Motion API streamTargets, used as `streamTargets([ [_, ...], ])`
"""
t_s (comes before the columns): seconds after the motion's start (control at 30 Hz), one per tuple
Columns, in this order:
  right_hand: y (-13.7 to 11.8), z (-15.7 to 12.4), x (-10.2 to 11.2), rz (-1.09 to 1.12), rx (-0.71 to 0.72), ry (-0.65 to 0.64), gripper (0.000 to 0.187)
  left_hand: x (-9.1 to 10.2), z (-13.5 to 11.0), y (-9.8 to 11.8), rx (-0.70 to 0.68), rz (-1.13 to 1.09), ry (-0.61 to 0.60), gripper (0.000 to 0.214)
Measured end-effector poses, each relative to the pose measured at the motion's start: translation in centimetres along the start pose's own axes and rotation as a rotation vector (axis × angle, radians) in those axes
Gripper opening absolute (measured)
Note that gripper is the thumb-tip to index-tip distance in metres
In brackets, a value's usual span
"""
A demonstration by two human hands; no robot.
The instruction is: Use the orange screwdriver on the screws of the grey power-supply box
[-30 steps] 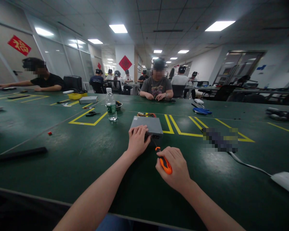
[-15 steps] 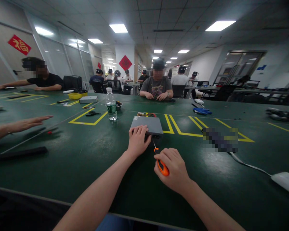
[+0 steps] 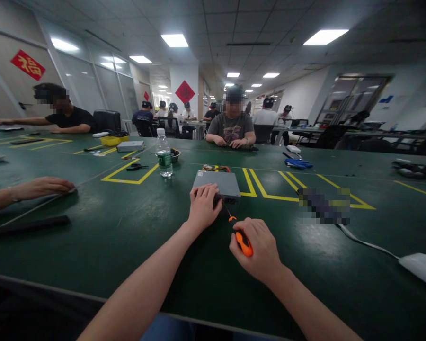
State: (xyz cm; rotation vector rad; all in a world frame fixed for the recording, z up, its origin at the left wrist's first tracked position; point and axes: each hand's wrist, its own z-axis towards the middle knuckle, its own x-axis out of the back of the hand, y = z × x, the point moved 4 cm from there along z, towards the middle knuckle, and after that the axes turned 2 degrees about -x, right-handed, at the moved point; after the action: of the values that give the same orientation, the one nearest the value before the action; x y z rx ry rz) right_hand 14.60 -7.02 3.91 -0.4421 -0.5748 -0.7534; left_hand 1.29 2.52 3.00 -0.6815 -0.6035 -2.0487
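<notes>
A grey computer power supply [image 3: 224, 182] lies on the green table in front of me, with coloured cables [image 3: 217, 169] bunched at its far side. My left hand [image 3: 204, 206] grips its near left corner, fingers on the top and thumb down at the front face. An orange and black screwdriver [image 3: 244, 244] is in my right hand [image 3: 259, 248], fingers wrapped round its handle. The shaft slants up and left to the front face of the power supply, by my left thumb. Its tip is too small to make out against the dark face.
A water bottle [image 3: 164, 156] and a bowl [image 3: 175, 155] stand behind to the left. Blue gloves [image 3: 298, 163] and a power strip [image 3: 323, 207] lie to the right. A co-worker's hand [image 3: 46, 186] rests at the left, near a long black bar [image 3: 28, 226]. Another person [image 3: 230, 125] sits opposite.
My right hand has shifted slightly right and the screwdriver's handle has turned in its grip. My left hand stays put. The co-worker's hand at left has lowered, its fingers now curled down.
</notes>
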Motion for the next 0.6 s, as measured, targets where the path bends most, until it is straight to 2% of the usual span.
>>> streamTargets([
  [0.17,-0.27,0.14,-0.06,-0.022,0.019,-0.046,0.006,0.09,0.00,0.11,0.006,-0.003,0.005,0.020],
  [0.37,0.05,0.21,0.07,-0.023,-0.032,0.013,0.013,-0.06,-0.03,0.07,0.011,-0.004,0.002,0.020],
  [0.47,-0.16,0.17,-0.05,-0.023,0.009,-0.020,0.009,-0.06,-0.03,0.05,0.013,-0.005,0.002,0.020],
  [0.6,-0.45,0.09,-0.40,-0.039,0.067,-0.096,0.012,-0.01,0.01,0.08,0.016,-0.002,0.001,0.020],
])
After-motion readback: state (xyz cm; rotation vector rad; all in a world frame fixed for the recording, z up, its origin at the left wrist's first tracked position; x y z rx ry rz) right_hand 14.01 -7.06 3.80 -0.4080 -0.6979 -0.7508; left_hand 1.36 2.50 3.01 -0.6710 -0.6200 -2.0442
